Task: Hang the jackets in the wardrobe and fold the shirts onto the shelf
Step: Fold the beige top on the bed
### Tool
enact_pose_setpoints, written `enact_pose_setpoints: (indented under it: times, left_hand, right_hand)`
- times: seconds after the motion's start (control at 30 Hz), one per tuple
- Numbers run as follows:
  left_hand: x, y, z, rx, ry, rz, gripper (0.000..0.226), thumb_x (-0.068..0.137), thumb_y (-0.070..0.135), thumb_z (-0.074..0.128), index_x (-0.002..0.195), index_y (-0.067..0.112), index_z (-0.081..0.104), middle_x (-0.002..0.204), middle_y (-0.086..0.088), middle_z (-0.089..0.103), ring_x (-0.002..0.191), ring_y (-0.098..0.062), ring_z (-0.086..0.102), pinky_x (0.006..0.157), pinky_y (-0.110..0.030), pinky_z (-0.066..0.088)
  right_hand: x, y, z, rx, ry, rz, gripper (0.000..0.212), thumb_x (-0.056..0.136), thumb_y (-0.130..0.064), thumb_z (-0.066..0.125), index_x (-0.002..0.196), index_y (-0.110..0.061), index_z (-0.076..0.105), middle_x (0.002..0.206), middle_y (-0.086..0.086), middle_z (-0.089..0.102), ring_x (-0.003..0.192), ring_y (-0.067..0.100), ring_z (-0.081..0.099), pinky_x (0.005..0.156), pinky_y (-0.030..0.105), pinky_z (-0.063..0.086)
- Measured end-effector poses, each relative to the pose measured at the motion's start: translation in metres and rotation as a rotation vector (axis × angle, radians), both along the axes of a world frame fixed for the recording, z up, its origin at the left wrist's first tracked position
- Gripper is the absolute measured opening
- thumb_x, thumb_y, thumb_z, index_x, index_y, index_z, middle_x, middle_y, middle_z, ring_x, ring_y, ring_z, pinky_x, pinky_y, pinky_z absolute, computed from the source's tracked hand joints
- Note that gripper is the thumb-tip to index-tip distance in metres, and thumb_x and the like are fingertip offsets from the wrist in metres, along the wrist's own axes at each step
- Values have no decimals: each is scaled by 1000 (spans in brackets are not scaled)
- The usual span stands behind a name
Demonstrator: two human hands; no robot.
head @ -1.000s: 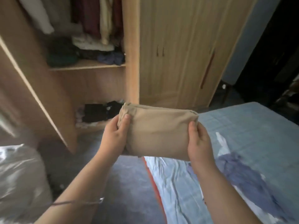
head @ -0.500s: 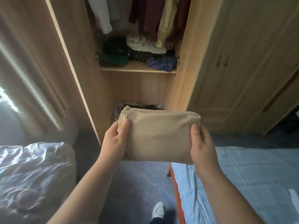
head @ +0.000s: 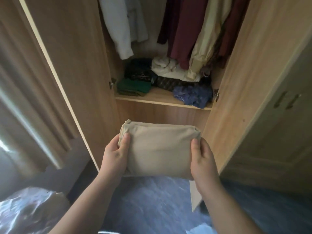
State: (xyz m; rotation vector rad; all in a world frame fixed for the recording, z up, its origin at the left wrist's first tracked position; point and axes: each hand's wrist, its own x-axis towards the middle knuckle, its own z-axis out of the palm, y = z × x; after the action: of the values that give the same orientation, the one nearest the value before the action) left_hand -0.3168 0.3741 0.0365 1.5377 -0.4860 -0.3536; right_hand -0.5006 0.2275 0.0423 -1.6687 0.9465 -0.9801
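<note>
Wardrobe doors (head: 70, 65) are standing open, and the shelf (head: 162, 100) is carrying piled clothes (head: 170, 71); pushing the folded shirt (head: 158, 151) into the bare gap could be loosening its fold or shoving a pile askew. Below the shelf, left hand (head: 116, 156) and right hand (head: 202, 159) are gripping its ends, thumbs on top.

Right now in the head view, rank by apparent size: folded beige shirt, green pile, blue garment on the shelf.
1. beige shirt: largest, though nearest the camera.
2-3. blue garment and green pile: look about alike, so I won't rank them.
</note>
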Motion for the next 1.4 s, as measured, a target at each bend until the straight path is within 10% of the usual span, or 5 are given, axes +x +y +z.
enact_pose_setpoints:
  times: [0.23, 0.63, 0.9, 1.23, 1.4]
  left_hand:
    - [95, -113, -23, 0, -32, -14, 34, 88, 65, 50, 94, 38, 70, 82, 19, 72, 72, 8, 60, 63, -13, 48]
    - [330, -345, -47, 180, 86, -133, 43, 91, 67, 50, 95, 27, 66, 90, 9, 72, 88, -7, 67, 70, -24, 47]
    - [433, -475, -86, 353, 234, -230, 50, 88, 56, 58, 126, 23, 57, 113, 0, 62, 101, -20, 60, 73, -34, 46]
    - [454, -527, -99, 794, -204, -284, 51, 100, 37, 50, 143, 11, 42, 128, -14, 60, 112, -33, 59, 87, -32, 46]
    - [434, -520, -91, 803, -872, -251, 51, 90, 28, 51, 136, 6, 48, 135, -16, 52, 132, -36, 44, 110, -42, 37]
  right_hand:
    - [94, -114, -14, 24, 51, 23, 21, 98, -55, 38, 108, -43, 52, 102, -23, 60, 91, -9, 57, 71, 19, 43]
    - [313, -331, -57, 321, 25, -91, 13, 98, -51, 49, 96, -40, 57, 79, -25, 66, 73, -3, 63, 54, 7, 42]
    - [404, -438, -87, 178, 182, -200, 33, 100, -39, 50, 130, -24, 49, 113, -7, 58, 107, 15, 57, 93, 30, 42]
    - [439, -493, -117, 24, 494, -160, 38, 100, -31, 53, 126, -4, 54, 119, 15, 64, 108, 33, 61, 89, 29, 45]
    - [439, -491, -108, -515, 580, -5, 42, 94, -6, 51, 136, -4, 52, 136, 16, 53, 128, 32, 46, 113, 45, 35]
